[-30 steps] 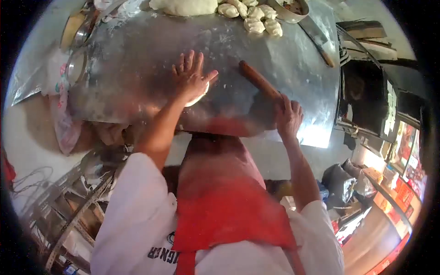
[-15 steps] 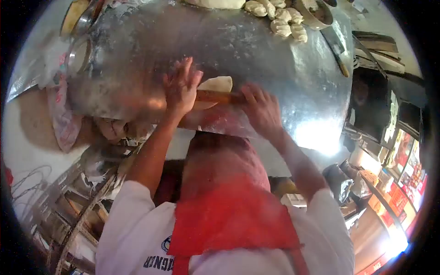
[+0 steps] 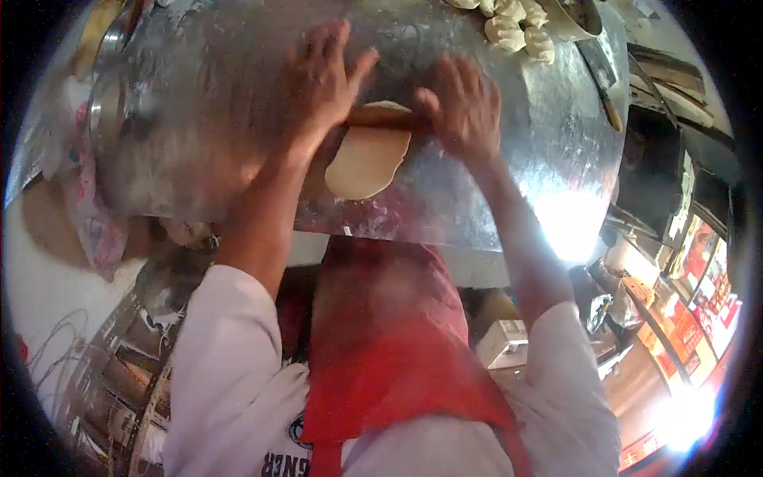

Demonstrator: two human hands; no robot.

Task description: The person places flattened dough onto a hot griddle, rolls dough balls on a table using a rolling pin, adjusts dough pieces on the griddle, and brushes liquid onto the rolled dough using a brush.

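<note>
A flattened sheet of dough (image 3: 366, 163) lies on the metal worktop (image 3: 214, 119), with a small part showing beyond the wooden rolling pin (image 3: 385, 118). The pin lies crosswise over the far part of the sheet. On its left end rests the palm of my left hand (image 3: 324, 87), fingers stretched out and thumb spread. My right hand (image 3: 465, 111) presses the other end with its fingers extended forward. Both palms hide the pin's ends.
Several lumps of dough (image 3: 506, 33) sit at the far right beside a bowl (image 3: 580, 20). A wooden-handled blade (image 3: 600, 75) lies near the right edge. A plastic bag (image 3: 97, 219) hangs at the left. Bright glare covers the worktop's right corner.
Both hands have pushed the rolling pin forward, away from my body. More of the dough sheet now shows on the near side. The right fingers have straightened. The view has shifted slightly.
</note>
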